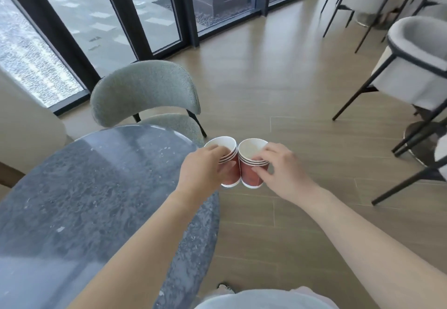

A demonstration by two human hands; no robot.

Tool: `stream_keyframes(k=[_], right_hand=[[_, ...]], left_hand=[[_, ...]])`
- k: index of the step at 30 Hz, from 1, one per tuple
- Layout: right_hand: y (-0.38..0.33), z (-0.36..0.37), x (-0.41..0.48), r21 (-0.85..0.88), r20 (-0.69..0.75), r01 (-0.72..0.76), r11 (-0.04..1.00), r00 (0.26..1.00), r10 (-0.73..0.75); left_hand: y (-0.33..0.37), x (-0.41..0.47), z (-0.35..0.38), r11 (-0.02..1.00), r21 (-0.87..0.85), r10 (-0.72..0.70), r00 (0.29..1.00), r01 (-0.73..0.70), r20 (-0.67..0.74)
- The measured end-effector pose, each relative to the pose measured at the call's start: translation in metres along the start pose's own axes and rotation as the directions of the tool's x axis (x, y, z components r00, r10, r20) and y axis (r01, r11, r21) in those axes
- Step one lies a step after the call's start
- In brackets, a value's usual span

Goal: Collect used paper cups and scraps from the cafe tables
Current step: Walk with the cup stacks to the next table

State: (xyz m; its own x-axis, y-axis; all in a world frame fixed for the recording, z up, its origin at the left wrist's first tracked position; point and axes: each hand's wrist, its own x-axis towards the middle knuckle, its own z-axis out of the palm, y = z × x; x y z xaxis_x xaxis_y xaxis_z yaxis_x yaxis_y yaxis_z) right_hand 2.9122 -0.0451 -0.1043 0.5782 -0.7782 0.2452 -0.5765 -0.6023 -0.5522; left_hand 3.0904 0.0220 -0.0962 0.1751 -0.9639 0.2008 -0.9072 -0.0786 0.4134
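Two short stacks of red paper cups with white rims hang side by side in the air, just past the right edge of the dark marble table (92, 187). My left hand (205, 171) grips the left stack (229, 161), fingers over its rim and thumb on its side. My right hand (283, 171) grips the right stack (251, 171) the same way. The two stacks touch each other. Their insides look white and empty.
A grey-green upholstered chair (145, 91) stands at the table's far side. White chairs with black metal legs (411, 67) line the right. Dark-framed glass doors (150, 18) run along the back. Wooden floor stretches between the table and the right-hand chairs.
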Motion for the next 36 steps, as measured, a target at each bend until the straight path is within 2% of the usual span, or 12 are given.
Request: stream_keyframes(k=[7,18,27,36], right_hand=[[0.05,-0.058,-0.061,-0.024,-0.105,-0.133,0.991,0.986,0.13],[0.129,-0.168,-0.2,-0.025,-0.23,-0.308,0.951,0.928,0.294],[0.183,-0.24,-0.324,0.001,-0.339,-0.483,0.875,0.823,0.455],[0.215,-0.292,-0.414,0.024,-0.473,-0.611,0.791,0.69,0.547]], left_hand=[[0.084,0.009,0.035,0.988,-0.031,0.152,0.985,-0.15,0.08],[0.262,-0.023,0.101,0.947,-0.062,0.319,0.942,-0.315,0.103],[0.397,-0.061,0.158,0.882,-0.142,0.469,0.865,-0.449,0.181],[0.498,-0.084,0.195,0.765,-0.31,0.635,0.739,-0.564,0.225]])
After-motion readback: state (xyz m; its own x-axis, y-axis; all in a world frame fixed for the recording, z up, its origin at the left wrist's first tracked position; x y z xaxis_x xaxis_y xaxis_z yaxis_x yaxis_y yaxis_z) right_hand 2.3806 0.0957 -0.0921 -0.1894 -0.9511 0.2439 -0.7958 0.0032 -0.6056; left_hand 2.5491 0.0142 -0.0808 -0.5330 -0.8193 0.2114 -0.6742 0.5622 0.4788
